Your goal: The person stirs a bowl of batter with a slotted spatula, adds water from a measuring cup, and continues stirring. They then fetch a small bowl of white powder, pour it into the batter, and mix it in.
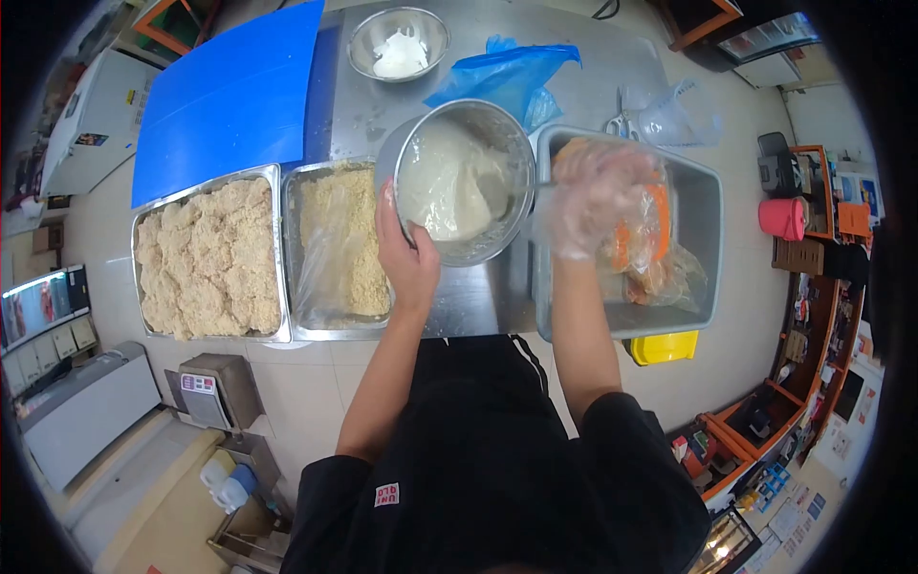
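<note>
Noting layout: on the table (478, 298), the grey tub (705, 210) lies right, the crumb tray (339, 332) left, the batter bowl (459, 182) tilted between them. Your left hand (406, 258) is clamped on the bowl's near-left rim. Your gloved right hand (593, 196) hangs just right of the bowl, over the tub; blurred, so fingers apart or together cannot be told.

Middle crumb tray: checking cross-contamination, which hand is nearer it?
Left. The left hand grips the rim of the batter bowl just beside the crumb tray; the gloved right hand is over the grey tub, beyond the bowl.
</note>
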Tool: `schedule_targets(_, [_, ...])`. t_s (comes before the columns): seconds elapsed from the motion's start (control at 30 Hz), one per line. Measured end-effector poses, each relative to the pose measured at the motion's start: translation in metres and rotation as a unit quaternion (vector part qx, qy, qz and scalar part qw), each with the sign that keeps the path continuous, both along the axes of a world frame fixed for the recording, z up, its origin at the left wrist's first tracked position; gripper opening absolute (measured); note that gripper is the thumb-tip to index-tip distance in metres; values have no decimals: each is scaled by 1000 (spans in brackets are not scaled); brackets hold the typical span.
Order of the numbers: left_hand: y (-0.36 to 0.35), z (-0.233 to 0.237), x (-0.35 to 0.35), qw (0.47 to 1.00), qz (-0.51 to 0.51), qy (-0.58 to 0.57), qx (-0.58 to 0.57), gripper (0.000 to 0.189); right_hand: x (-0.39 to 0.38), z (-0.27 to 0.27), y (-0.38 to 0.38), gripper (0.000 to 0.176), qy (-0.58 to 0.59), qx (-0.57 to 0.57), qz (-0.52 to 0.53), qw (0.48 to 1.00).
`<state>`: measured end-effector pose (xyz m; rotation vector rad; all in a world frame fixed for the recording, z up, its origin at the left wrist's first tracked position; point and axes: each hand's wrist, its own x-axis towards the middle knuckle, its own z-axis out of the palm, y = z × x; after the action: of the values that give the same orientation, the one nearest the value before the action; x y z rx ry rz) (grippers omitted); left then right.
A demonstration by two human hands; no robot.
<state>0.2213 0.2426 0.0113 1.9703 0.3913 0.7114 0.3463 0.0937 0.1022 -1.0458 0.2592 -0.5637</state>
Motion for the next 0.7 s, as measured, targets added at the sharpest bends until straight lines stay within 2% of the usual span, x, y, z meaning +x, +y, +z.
schedule_targets(0.07, [3,1,-1,1000,-17,5,11,61,-13,17,1,60,15,-8,25,1000])
schedule_targets(0.17, [-2,2,-6,1000,-18,8,18,61,12,-31,-31,46,-226,-24,125,966])
schedule_targets(0.23, [1,3,-1,1000,-10,-2,11,61,5,-30,-16,46,-71,29,55,996])
schedule_targets(0.3, [3,-1,-1,1000,-1,-6,-16,61,-3,-21,-12,47,-11,28,35,999])
schedule_targets(0.33, [2,-1,-1,1000,-8,-8,-5,61,-7,-8,-16,48,-28,0,50,998])
schedule_targets(0.43, [0,-1,-8,1000,-18,-5,19,61,3,-20,-19,57,-123,-73,1,990])
schedule_targets(0.5, [-1,1,-5,1000,-15,-5,26,61,1,-25,-15,60,-123,-69,-11,990])
schedule_targets(0.57, [-1,-3,-2,1000,0,-17,9,60,-27,-15,-1,58,-32,-22,34,999])
schedule_targets(0.7, [-2,-6,-5,1000,-8,-6,7,60,-32,17,23,61,-23,35,76,996])
